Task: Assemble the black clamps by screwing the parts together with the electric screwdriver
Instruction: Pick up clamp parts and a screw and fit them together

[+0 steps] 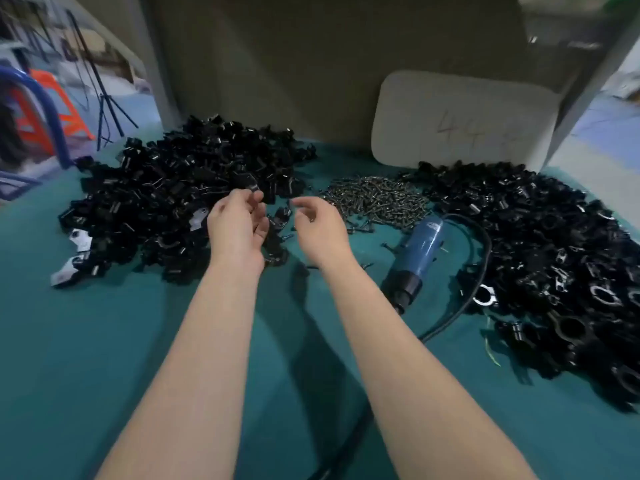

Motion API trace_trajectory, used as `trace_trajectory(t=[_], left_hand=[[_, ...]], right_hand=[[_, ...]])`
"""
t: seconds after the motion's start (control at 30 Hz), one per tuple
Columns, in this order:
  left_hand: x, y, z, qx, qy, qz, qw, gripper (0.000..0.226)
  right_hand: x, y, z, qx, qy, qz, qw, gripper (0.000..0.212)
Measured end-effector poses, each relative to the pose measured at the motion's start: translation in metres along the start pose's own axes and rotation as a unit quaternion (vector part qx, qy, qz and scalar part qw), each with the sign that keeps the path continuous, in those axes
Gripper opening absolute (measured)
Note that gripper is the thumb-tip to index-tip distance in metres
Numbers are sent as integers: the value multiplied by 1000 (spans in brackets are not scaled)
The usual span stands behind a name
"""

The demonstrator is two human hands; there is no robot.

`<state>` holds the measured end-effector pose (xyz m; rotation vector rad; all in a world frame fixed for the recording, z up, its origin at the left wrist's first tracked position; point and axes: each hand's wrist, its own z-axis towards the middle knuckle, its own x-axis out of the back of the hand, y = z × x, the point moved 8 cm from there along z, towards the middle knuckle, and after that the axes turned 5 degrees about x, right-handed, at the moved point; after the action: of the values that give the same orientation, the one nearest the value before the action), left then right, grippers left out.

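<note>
My left hand point(239, 226) hovers at the right edge of a big heap of black clamp parts point(173, 188), its fingers loosely curled and its palm bare. My right hand point(320, 228) hangs beside it with fingers loosely curled; I see nothing held in it. A few loose clamp pieces point(278, 237) lie on the cloth between and under the two hands. A pile of small metal screws point(377, 199) lies just right of my right hand. The blue electric screwdriver point(420, 251) lies on its side further right, untouched.
A second heap of black clamps point(540, 244) fills the right side of the teal table point(104, 341). The screwdriver's black cable point(483, 271) loops along that heap. A white board point(464, 123) leans against the back wall. A blue metal frame point(52, 109) stands off the table's left.
</note>
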<state>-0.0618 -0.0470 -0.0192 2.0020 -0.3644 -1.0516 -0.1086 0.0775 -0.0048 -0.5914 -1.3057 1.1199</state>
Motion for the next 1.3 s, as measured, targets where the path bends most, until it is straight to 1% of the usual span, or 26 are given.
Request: trace_trajectory(t=[0.07,0.13,0.23,0.4,0.47,0.53,0.57,0.6,0.67,0.73,0.83,0.87,0.9,0.93,0.97,1.03,1.07,1.1,1.13,1.2,1.27,1.3], left_hand=[[6,-8,14,35,34,-35,998,10],[8,-19,22,65,45,-61,995,17],[10,-28,33,65,47,-68,994,17],[7,-34,33,48,62,-36,996,14],[8,-33,32,6,84,11,996,11],[2,-25,27,-53,94,98,989,9],[-7,-24,24,-71,77,144,984,15],[-20,-27,20,-69,42,188,979,25],[-51,-43,9,-13,-56,233,971,40],[-77,-63,-4,41,-122,232,964,41],[-96,-87,-18,73,-138,205,966,28],[-99,-96,-22,93,-142,193,966,27],[-100,-106,-26,117,-147,174,967,32],[-102,-115,-30,141,-154,143,967,36],[-103,-122,-32,158,-164,104,968,32],[-106,-130,-34,168,-179,62,968,15],[-108,-133,-35,169,-181,55,967,11],[-111,-134,-35,169,-183,48,967,9],[-115,-135,-36,171,-189,38,966,8],[-127,-137,-40,177,-195,24,964,10],[-137,-142,-44,188,-189,19,964,19],[-141,-146,-45,191,-189,24,963,20]], right_hand=[[-13,10,17,-29,-3,-56,998,40],[-34,21,31,-37,-30,-79,996,45],[-51,33,43,-34,-40,-123,991,45],[-48,43,45,-56,15,-149,987,32],[-37,41,40,-55,53,-103,992,29],[-9,33,37,-45,121,-36,991,28],[10,26,33,-28,163,-9,986,26],[30,19,27,-5,200,7,980,24],[61,7,12,43,235,2,971,19],[81,6,-5,54,225,-23,973,17],[101,16,-23,45,186,-64,979,21],[107,20,-26,40,163,-88,982,25],[114,25,-29,35,143,-111,983,29],[124,29,-32,26,139,-129,981,32],[139,35,-36,14,160,-143,977,33],[178,48,-42,-29,250,-175,952,36],[196,55,-43,-58,288,-198,935,38],[211,64,-40,-90,305,-225,921,39],[221,75,-34,-125,299,-251,912,40],[230,101,-22,-209,242,-283,904,41],[231,126,-18,-290,188,-286,894,44],[230,135,-18,-320,175,-277,889,46]])
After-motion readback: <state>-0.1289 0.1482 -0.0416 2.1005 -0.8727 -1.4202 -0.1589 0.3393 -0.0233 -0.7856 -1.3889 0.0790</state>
